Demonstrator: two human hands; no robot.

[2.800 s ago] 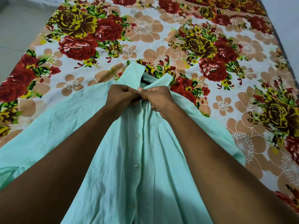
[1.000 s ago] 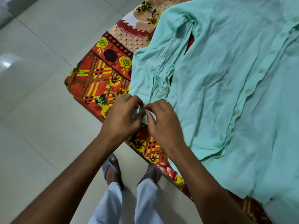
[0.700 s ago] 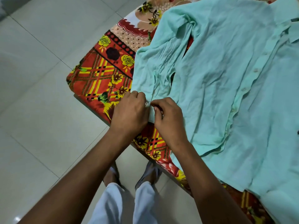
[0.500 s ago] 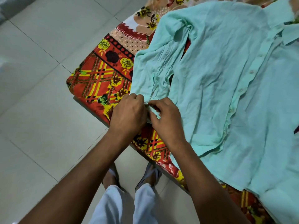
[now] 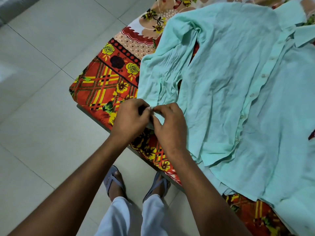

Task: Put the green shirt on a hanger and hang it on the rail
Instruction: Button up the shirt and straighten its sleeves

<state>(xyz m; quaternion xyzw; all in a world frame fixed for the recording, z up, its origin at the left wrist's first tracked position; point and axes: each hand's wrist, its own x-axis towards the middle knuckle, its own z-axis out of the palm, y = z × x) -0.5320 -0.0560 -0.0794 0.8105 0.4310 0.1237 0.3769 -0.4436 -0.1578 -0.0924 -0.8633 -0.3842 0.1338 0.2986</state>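
The green shirt (image 5: 238, 92) lies spread flat on the bed, front up, its button placket running down the right half and its collar at the top right. One long sleeve folds down along the shirt's left side toward the bed's near corner. My left hand (image 5: 130, 116) and my right hand (image 5: 168, 125) meet at the cuff of that sleeve (image 5: 157, 116), fingertips pinching the cuff fabric between them. No hanger and no rail are in view.
The bed carries a floral sheet with a red and yellow plaid border (image 5: 104, 80); its corner juts toward me. Pale floor tiles (image 5: 42, 82) fill the left. My feet in grey sandals (image 5: 115, 181) stand on the floor against the bed's edge.
Both hands left the collar and now work at the sleeve cuff by the bed's corner. Over the last second they stay together on the cuff, fingers shifting slightly.
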